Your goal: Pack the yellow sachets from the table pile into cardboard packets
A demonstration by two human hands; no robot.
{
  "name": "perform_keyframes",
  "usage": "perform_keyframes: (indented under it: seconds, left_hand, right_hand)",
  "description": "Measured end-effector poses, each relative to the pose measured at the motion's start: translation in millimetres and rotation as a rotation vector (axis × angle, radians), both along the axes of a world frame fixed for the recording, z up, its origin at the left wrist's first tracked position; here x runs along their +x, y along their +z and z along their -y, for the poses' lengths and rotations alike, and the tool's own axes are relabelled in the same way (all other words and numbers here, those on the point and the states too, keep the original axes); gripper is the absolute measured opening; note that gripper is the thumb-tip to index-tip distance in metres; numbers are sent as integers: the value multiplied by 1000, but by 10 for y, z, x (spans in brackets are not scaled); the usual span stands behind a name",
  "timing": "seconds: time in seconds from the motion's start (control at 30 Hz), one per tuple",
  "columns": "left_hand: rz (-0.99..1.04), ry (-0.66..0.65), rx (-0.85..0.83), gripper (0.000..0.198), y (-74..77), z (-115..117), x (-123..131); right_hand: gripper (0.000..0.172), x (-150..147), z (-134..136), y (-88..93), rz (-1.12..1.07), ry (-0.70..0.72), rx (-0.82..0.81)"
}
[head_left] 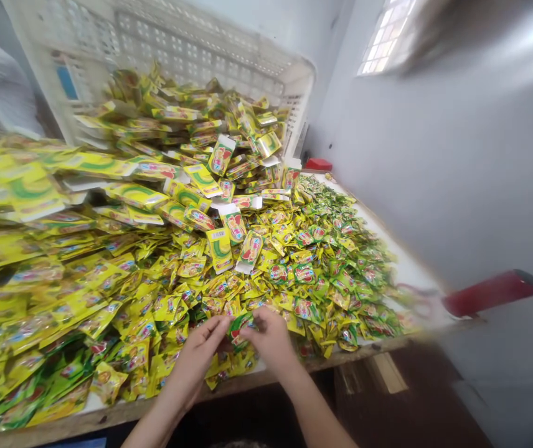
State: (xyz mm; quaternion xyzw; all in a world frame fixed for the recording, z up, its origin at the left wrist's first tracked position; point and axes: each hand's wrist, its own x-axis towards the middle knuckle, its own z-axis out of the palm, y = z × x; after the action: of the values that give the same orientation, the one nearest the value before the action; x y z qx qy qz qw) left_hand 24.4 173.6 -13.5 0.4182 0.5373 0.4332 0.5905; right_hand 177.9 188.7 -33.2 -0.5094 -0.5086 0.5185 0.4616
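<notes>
A green and red sachet (238, 328) is pinched between my two hands near the table's front edge. My left hand (197, 356) closes its fingertips on the sachet's left side. My right hand (272, 339) grips its right side with bent fingers. Around and under both hands lies a thick heap of small yellow and green sachets (164, 298). Behind them, flat yellow cartons (220, 249) are piled up, some spilling forward over the sachets.
A large white plastic crate (182, 43) stands tilted at the back, cartons pouring out of it. The white table (406, 267) has a wooden front edge (378, 346). A red cylinder (493, 291) lies at its right corner, a small red box (317, 164) far back. A grey wall runs along the right.
</notes>
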Motion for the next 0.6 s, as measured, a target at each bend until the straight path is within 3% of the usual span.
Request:
perform_keyframes:
  seconds: [0.13,0.2,0.27,0.37,0.47,0.53,0.6]
  left_hand:
    - [-138,-117,163,30,-50,-54,-57]
    - [-241,-240,238,25,2,-167,-62]
    - [-430,-275,350,26,105,-375,-21]
    - [-696,-84,493,29,274,-838,138]
    - [-834,121,464,42,380,-1294,350]
    - [-906,182,415,39,421,-1475,455]
    - [-943,189,396,29,462,-1511,490]
  right_hand:
    - [39,116,28,-9,194,-25,156]
    - [25,194,46,24,176,35,152]
    - [15,271,71,70,79,70,98]
    - [27,373,139,126,-78,23,11]
    - [37,443,243,112,-144,-20,-34]
    - [43,477,305,59,-159,-36,-52]
    - [48,513,334,2,-190,-72,-50]
